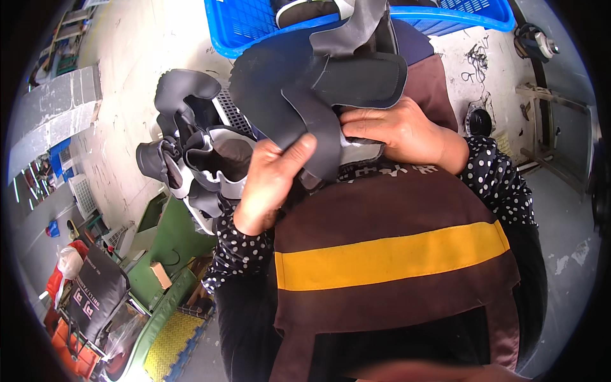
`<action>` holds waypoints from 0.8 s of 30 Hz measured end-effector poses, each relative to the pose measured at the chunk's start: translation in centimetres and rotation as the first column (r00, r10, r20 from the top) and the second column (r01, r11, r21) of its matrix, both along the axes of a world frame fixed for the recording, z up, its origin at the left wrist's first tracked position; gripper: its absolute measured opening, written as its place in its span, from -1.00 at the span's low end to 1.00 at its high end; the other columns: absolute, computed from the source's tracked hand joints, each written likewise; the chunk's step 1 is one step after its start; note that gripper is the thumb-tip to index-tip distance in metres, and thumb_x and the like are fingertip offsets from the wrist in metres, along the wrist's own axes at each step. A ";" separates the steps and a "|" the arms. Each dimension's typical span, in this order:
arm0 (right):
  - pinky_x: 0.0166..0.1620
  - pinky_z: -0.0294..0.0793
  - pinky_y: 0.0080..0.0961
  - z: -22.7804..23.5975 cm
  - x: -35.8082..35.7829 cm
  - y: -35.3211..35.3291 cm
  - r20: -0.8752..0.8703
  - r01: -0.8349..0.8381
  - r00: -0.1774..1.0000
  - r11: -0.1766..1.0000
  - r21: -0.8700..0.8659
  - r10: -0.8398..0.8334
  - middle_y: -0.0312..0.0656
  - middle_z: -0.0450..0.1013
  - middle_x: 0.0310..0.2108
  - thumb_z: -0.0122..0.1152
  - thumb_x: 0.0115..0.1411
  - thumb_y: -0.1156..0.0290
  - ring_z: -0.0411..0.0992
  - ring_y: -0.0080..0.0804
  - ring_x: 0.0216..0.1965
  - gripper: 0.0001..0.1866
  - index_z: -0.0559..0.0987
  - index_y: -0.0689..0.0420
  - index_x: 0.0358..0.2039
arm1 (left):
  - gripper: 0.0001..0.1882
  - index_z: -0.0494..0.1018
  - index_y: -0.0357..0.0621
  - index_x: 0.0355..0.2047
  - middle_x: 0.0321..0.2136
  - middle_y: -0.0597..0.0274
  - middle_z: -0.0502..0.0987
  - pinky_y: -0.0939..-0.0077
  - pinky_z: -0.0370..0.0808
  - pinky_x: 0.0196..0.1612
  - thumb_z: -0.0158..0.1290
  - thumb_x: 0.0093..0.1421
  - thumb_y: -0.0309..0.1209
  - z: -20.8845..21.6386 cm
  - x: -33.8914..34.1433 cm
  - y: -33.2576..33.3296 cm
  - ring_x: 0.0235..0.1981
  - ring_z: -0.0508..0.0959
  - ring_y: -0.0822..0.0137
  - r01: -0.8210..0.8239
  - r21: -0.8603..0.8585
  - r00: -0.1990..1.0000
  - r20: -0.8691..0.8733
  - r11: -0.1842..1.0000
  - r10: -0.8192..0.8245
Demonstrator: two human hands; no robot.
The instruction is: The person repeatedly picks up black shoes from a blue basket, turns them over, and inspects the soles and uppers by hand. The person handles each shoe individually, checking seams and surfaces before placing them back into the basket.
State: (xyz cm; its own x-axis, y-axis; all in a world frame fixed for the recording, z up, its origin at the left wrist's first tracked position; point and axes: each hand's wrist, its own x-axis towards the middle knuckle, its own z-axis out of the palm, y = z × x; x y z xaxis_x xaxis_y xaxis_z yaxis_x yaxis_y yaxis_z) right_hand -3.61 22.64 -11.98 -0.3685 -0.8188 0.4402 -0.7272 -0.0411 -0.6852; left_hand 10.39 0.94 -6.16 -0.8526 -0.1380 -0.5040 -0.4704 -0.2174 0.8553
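Over my lap are dark grey and black shoe upper pieces (312, 102), bent and layered, with a pale grey lining showing near the lower edge. My left hand (273, 181) pinches the near left edge, thumb on top and fingers underneath. From the right, my right hand (410, 134) grips the lower part, its fingertips partly hidden under a flap. Left of my left hand, several grey shoe uppers with white and black linings (219, 159) are heaped against a grey perforated basket (232, 108).
A blue plastic basket (223, 28) at the far side holds more shoe parts. A brown apron with a yellow band (394, 258) covers my lap. At left stand a green metal cabinet (162, 245) and a black folding seat (95, 293). Tangled threads (477, 60) lie at right.
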 end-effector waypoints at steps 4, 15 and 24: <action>-0.04 0.63 -0.25 3.0 -0.8 1.3 0.283 -0.099 0.950 0.986 -0.132 0.133 -0.11 0.67 -0.16 0.22 -0.27 0.76 0.65 -0.10 -0.07 -0.48 0.69 0.19 -0.18 | -0.69 0.58 -0.33 0.04 -0.05 0.17 0.66 0.39 0.47 0.13 0.21 0.36 -0.41 1.2 -0.3 -1.9 -0.04 0.61 0.34 -0.025 0.176 0.974 -0.218 0.984 0.063; -0.02 0.64 -0.32 5.3 -0.3 2.2 0.332 -0.214 0.924 0.976 0.046 0.187 -0.04 0.64 -0.07 0.35 -0.13 0.76 0.62 -0.03 -0.03 -0.49 0.66 0.21 -0.08 | -0.77 0.62 -0.34 -0.05 -0.23 0.34 0.65 0.56 0.46 -0.03 0.22 0.35 -0.46 2.3 0.2 -0.9 -0.21 0.53 0.53 -0.067 0.139 0.982 -0.164 0.988 0.089; -0.28 0.57 -0.64 10.8 -1.3 3.9 0.531 0.028 0.845 0.997 0.077 -0.065 -0.19 0.59 -0.28 0.29 0.32 0.59 0.58 -0.56 -0.37 -0.87 0.64 0.31 -0.14 | -0.79 0.62 -0.31 -0.08 -0.19 0.33 0.65 0.54 0.50 -0.04 0.17 0.27 -0.64 3.7 -1.4 -0.6 -0.19 0.57 0.51 0.138 0.150 0.983 -0.138 0.979 -0.117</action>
State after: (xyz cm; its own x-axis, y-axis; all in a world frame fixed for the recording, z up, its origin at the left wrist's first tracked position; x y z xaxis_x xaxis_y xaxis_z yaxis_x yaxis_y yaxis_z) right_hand -4.88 26.56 -1.15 -0.5694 -0.8143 0.1128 -0.2492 0.0402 -0.9676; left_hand 9.03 0.32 -2.49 -0.9168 0.0487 -0.3965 -0.3920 -0.2999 0.8697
